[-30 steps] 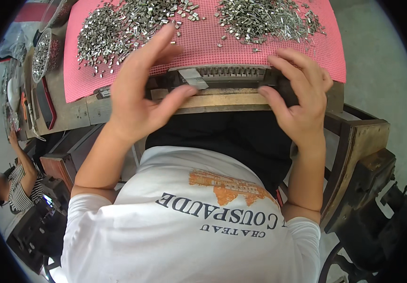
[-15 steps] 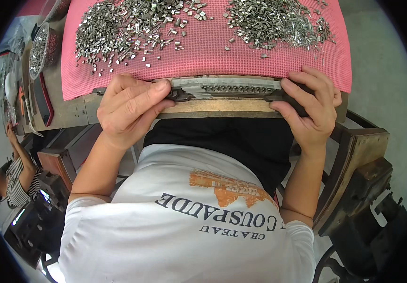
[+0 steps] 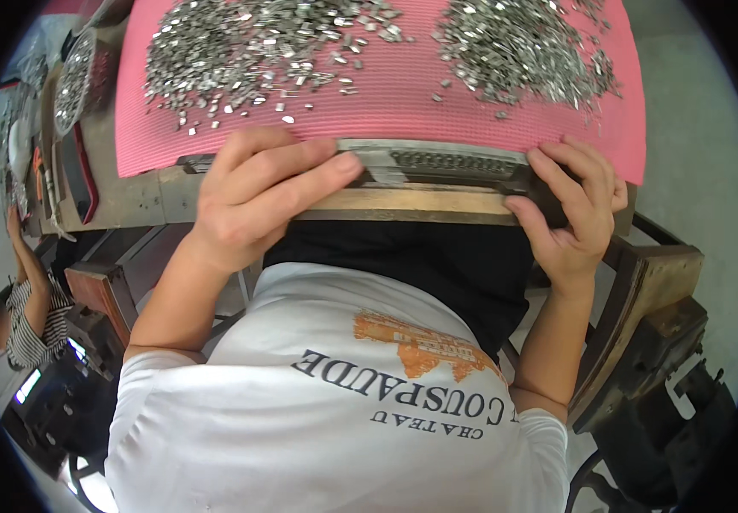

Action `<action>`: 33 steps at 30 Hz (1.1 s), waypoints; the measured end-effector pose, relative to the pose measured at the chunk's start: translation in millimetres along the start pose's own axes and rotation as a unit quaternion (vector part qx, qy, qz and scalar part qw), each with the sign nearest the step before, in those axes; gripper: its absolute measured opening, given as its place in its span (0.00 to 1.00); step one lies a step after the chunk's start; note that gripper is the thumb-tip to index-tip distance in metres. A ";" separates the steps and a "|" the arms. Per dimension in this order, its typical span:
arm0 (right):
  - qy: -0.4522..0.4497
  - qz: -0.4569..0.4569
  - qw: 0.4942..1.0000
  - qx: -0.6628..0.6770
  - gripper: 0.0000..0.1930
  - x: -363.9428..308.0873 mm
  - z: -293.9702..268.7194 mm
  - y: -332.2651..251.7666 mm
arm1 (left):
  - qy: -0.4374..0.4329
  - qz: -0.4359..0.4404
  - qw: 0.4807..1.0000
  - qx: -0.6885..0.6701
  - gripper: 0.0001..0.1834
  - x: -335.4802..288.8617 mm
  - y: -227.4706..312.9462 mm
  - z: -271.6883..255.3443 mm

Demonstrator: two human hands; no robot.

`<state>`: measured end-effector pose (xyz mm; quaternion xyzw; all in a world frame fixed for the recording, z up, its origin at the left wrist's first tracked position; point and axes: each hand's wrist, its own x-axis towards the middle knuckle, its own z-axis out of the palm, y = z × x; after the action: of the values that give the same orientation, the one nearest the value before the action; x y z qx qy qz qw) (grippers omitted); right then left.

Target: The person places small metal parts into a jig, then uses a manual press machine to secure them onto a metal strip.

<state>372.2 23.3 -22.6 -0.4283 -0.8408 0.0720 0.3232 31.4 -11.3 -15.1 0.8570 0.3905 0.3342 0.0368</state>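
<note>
A long dark metal bar [image 3: 463, 162] with a row of small slots along its middle lies at the near edge of the table, just behind a pale wooden strip [image 3: 429, 199]. My left hand [image 3: 253, 192] is closed over the left part of the bar, its fingertips pressed on the top beside a shiny grey plate [image 3: 379, 164]. The grip of my right hand [image 3: 576, 209] is at the bar's right end, fingers on the far side and thumb on the near side. Both palms hide parts of the bar.
Two piles of small metal pieces, a left pile [image 3: 241, 56] and a right pile [image 3: 523, 51], lie on a pink mat [image 3: 386, 111]. A clear tub [image 3: 74, 81] of metal pieces stands at left. A person [image 3: 31, 312] in stripes works far left. Dark machine parts [image 3: 668, 376] stand lower right.
My left hand has slid to the right along the bar, its fingers now lying flatter over it. My right hand stays at the right end. The whole view has shifted slightly.
</note>
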 end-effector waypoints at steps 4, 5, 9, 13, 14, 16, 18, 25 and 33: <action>-0.006 -0.008 0.999 -0.041 0.25 -2.0 -1.6 0.6 | 0.012 -0.015 1.000 0.011 0.22 1.4 0.6 6.6; -0.013 -0.007 0.998 -0.053 0.25 -2.1 -1.4 0.7 | 0.013 -0.019 1.000 0.004 0.22 0.7 1.2 6.0; -0.024 -0.018 0.996 -0.078 0.25 -2.7 0.0 -5.1 | 0.024 -0.034 0.999 -0.023 0.22 -1.9 0.7 1.8; -0.062 -0.003 0.995 -0.074 0.25 8.6 -9.8 -16.6 | -0.016 -0.074 0.994 -0.075 0.20 -5.5 -2.4 -5.7; -0.089 -0.009 0.993 -0.078 0.24 15.5 -17.0 -21.2 | -0.008 -0.074 0.995 -0.069 0.20 -3.6 -3.6 -8.9; -0.080 -0.034 0.995 -0.041 0.23 30.3 -15.7 -22.9 | -0.021 -0.102 0.987 -0.126 0.20 2.2 -7.4 -14.0; -0.092 -0.069 0.993 0.026 0.22 48.5 -10.6 -25.8 | -0.010 -0.091 0.990 -0.109 0.19 8.8 -16.6 -11.5; -0.131 -0.196 0.970 0.052 0.21 139.2 56.1 -48.2 | 0.014 -0.047 0.999 -0.002 0.14 32.7 -32.5 5.9; -0.173 -0.276 0.945 -0.022 0.25 164.8 90.9 -54.7 | 0.077 -0.109 0.991 0.027 0.08 20.8 -34.5 9.9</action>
<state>210.4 129.8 7.6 -0.1671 -0.9704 0.0346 0.1710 24.8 28.9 -22.6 0.7817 0.4923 0.3824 0.0195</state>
